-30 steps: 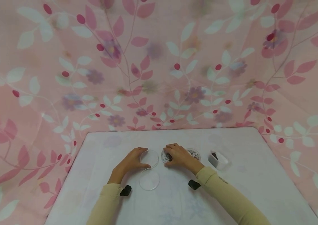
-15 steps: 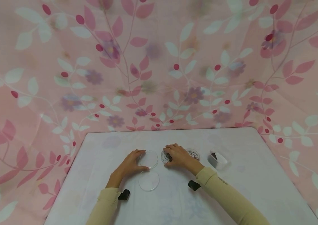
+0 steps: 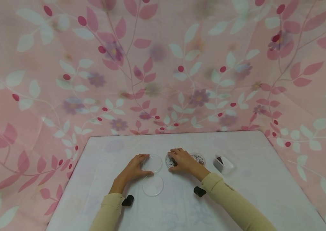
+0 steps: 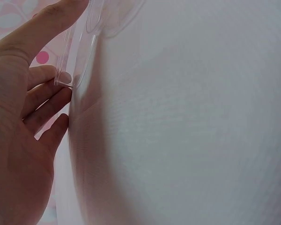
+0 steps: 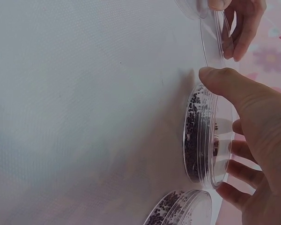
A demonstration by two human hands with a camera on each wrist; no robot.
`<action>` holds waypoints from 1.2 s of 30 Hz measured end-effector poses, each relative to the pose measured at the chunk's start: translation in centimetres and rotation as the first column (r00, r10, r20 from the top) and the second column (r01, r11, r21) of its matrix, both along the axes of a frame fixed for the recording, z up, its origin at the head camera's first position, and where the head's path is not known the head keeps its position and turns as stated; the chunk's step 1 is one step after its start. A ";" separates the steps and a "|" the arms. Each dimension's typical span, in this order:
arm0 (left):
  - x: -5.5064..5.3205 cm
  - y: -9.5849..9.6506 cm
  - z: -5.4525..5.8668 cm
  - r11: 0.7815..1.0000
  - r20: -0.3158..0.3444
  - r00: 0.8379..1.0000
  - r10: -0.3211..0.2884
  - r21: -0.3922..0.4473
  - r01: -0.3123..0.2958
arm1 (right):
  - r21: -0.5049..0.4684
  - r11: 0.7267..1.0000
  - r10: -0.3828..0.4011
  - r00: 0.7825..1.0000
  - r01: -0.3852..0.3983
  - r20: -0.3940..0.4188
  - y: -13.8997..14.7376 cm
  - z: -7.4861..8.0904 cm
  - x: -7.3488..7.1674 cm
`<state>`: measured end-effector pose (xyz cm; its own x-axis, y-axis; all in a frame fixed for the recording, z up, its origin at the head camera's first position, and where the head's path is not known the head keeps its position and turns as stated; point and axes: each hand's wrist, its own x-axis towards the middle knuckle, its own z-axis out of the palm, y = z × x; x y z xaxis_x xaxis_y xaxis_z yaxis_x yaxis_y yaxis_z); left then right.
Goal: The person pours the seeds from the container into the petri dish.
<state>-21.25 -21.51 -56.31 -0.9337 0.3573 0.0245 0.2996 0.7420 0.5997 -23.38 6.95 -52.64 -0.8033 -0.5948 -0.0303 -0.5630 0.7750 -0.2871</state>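
Observation:
My left hand (image 3: 134, 168) holds a clear petri dish (image 3: 153, 164) by its left side, thumb at the near edge and fingers at the far edge. In the left wrist view, fingertips touch the clear wall (image 4: 65, 77) of that dish. My right hand (image 3: 182, 161) grips a lidded petri dish (image 5: 193, 140) that holds small dark grains, thumb on one side and fingers on the other. The palm covers part of it in the head view. Just right of that hand is a second petri dish of dark grains (image 3: 198, 158), partly behind the wrist.
A clear round dish or lid (image 3: 153, 186) lies flat in front of the left-hand dish, near its edge. To the right stands a clear plastic box (image 3: 225, 165) with a black piece inside. A white cloth (image 3: 174, 205) covers the table; a pink floral curtain (image 3: 163, 64) hangs behind.
My left hand has shifted slightly toward me and its thumb now lies nearer the lower clear disc. The right hand stays on its dish, and the dishes look unmoved.

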 end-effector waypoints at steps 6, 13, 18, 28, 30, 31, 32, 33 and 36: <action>0.0 0.0 0.1 1.000 0.013 1.000 0.004 0.001 -0.004 | 0.009 1.000 -0.006 1.000 0.006 -0.022 0.3 0.1 0.2; -0.1 0.0 -0.2 1.000 0.010 1.000 0.002 -0.006 -0.002 | -0.091 0.996 -0.031 0.997 0.025 -0.068 1.1 1.9 0.8; -0.1 0.0 -0.1 1.000 0.008 1.000 -0.005 -0.008 0.005 | -0.174 0.984 -0.071 0.989 0.048 -0.133 2.9 3.3 0.9; 0.0 0.2 0.5 1.000 -0.004 1.000 -0.012 -0.027 0.012 | -0.334 0.924 -0.268 0.939 0.187 -0.217 10.7 4.7 1.6; 0.0 0.2 0.5 0.999 -0.006 1.000 -0.014 -0.030 0.013 | -0.378 0.901 -0.315 0.920 0.213 -0.232 12.7 4.6 2.0; 0.0 0.2 0.4 0.999 -0.009 1.000 -0.013 -0.030 0.013 | -0.401 0.888 -0.339 0.911 0.227 -0.236 13.6 4.5 2.3; 0.0 0.2 0.4 0.999 -0.009 1.000 -0.014 -0.031 0.013 | -0.422 0.875 -0.360 0.902 0.237 -0.239 14.5 4.4 2.6; 0.0 0.2 0.4 0.999 -0.009 1.000 -0.014 -0.030 0.014 | -0.443 0.861 -0.380 0.895 0.249 -0.235 15.4 4.2 2.9; 0.0 0.2 0.4 0.999 -0.010 1.000 -0.013 -0.031 0.013 | -0.492 0.819 -0.440 0.874 0.295 -0.207 17.6 3.4 3.9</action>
<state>-21.21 -21.26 -55.92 -0.9288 0.3699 0.0228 0.3152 0.7560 0.5737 -19.47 24.55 -49.28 -0.8895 -0.1450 0.4334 -0.3739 0.7761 -0.5077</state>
